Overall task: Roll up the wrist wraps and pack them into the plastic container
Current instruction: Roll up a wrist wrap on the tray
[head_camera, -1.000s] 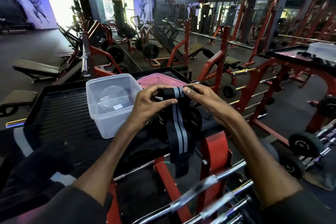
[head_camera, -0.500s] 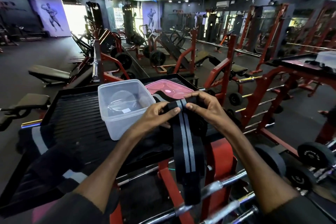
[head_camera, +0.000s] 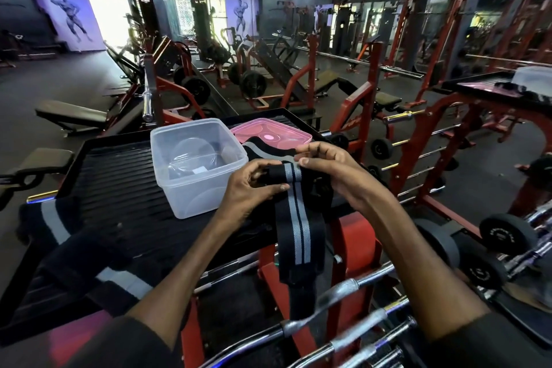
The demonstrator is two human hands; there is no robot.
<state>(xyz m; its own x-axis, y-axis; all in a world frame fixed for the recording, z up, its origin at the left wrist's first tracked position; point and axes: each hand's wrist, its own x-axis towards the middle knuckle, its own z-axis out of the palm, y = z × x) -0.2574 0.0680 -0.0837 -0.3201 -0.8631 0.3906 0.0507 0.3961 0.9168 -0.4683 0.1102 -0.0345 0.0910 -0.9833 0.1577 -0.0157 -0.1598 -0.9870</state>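
Observation:
A black wrist wrap with two grey stripes [head_camera: 294, 218] hangs down over the front edge of a black ribbed tray [head_camera: 119, 188]. My left hand [head_camera: 254, 185] and my right hand [head_camera: 328, 170] pinch its rolled top end between fingers and thumbs. The clear plastic container [head_camera: 194, 164] stands on the tray just left of my hands, with nothing inside. Another black and grey wrap [head_camera: 263, 149] lies behind my hands, partly on the pink lid [head_camera: 274, 134]. A further wrap [head_camera: 74, 248] lies across the tray's left corner.
The tray sits on a red rack [head_camera: 355, 236] holding chrome bars [head_camera: 343, 290] below my arms. Dumbbells [head_camera: 504, 236] lie at the right. Benches and red gym machines fill the floor behind. A second tray [head_camera: 478, 86] stands at far right.
The view has tilted and drawn back a little. My hands stay on the wrap's top end, turning it slightly, and the hanging tail sits about where it was.

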